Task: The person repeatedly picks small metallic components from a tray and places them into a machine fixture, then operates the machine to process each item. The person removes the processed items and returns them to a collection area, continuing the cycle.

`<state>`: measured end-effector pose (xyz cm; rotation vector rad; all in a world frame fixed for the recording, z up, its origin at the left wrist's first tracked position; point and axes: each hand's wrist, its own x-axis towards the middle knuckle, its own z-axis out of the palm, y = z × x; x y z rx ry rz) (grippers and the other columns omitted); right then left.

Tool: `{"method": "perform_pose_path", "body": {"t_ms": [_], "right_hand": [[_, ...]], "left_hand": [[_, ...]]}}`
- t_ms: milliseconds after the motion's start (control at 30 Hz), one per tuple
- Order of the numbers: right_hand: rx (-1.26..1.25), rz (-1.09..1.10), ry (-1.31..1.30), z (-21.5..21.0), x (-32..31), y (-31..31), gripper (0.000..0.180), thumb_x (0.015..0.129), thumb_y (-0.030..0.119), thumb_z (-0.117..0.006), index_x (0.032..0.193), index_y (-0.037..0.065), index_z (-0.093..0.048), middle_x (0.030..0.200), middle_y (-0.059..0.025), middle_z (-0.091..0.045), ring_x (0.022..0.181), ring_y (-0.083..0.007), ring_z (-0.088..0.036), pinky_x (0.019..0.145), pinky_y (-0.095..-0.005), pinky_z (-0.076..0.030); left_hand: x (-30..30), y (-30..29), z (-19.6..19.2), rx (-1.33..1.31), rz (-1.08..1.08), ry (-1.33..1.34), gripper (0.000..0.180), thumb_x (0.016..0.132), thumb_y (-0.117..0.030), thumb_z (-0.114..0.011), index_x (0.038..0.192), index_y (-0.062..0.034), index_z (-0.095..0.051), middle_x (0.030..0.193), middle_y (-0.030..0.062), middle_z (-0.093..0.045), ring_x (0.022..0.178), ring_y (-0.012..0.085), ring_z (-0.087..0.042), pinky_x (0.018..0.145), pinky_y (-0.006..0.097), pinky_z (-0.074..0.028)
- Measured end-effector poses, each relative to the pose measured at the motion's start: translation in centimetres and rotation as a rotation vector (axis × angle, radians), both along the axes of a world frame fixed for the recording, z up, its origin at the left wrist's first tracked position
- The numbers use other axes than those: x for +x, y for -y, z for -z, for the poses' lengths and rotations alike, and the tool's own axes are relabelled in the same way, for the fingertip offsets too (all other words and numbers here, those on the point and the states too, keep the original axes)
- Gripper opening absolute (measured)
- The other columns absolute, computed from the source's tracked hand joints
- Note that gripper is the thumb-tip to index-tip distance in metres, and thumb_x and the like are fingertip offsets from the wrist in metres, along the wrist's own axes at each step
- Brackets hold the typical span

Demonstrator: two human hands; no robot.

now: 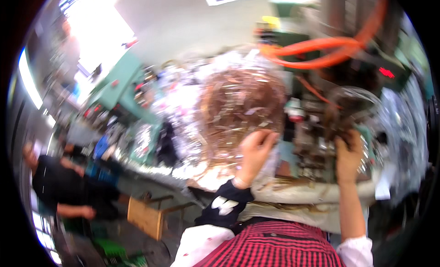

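My left hand point(257, 151) is over the near right side of a large heap of shiny copper-coloured strips or small parts point(240, 99), too blurred to name. Its fingers are bent and drawn together, as in a pinch; what they hold, if anything, cannot be made out. My right hand point(349, 157) reaches up to the dark metal working part of a bench machine point(314, 150). Its fingertips are at that dark metal and smeared by motion, so their grip is hidden.
Orange hoses point(316, 60) loop above the machine, near a red-lit display point(387, 73). Clear plastic sheeting point(401, 134) hangs at the right. Silvery bags point(183, 97) lie left of the heap. A wooden stool point(145, 217) and another person point(59, 184) in dark clothes are at the left.
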<state>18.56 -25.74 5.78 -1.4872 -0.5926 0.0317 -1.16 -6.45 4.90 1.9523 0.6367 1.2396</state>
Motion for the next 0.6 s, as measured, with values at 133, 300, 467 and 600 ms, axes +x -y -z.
{"method": "perform_pose_path", "body": {"t_ms": [133,300,467,600], "right_hand": [[0.172,-0.096,-0.152,-2.1,-3.1,-2.1,0.033,0.088,-0.005,-0.07,0.118,-0.001,-0.059,0.102,-0.0068,-0.067,0.097,-0.0139,-0.064,0.086,-0.0271,-0.051],[0.275,-0.271,-0.359,-5.3,-3.4,-1.5,0.031,0.091,-0.005,-0.067,0.119,-0.002,-0.056,0.108,-0.008,-0.07,0.099,-0.0106,-0.064,0.087,-0.0256,-0.051],[0.148,-0.279,-0.189,-6.6,-4.5,-0.1,0.045,0.091,0.0,-0.068,0.133,-0.002,-0.053,0.122,-0.0124,-0.068,0.11,-0.0174,-0.065,0.096,-0.0299,-0.049],[-0.275,-0.161,0.253,-5.9,-1.2,4.1,0.041,0.086,0.006,-0.071,0.126,0.003,-0.065,0.132,-0.0183,-0.063,0.127,-0.0323,-0.059,0.102,-0.0418,-0.049]], "left_hand": [[-1.3,1.5,0.1,-0.323,0.008,0.158,0.008,0.096,-0.003,-0.069,0.101,0.0028,-0.07,0.09,0.0061,-0.073,0.081,0.0107,-0.067,0.074,0.024,-0.053],[1.9,4.4,-10.3,0.142,0.359,0.44,0.009,0.092,0.01,-0.066,0.1,0.0059,-0.066,0.098,0.0164,-0.072,0.09,0.0202,-0.069,0.08,0.029,-0.054],[4.2,4.1,-12.1,0.253,0.288,0.32,0.015,0.086,0.009,-0.072,0.099,0.0052,-0.066,0.092,0.018,-0.073,0.085,0.0242,-0.071,0.077,0.032,-0.056],[2.5,6.2,-9.8,0.498,0.363,0.151,0.013,0.087,0.005,-0.071,0.098,0.0004,-0.065,0.09,0.0167,-0.072,0.082,0.0259,-0.072,0.071,0.034,-0.058]]}}
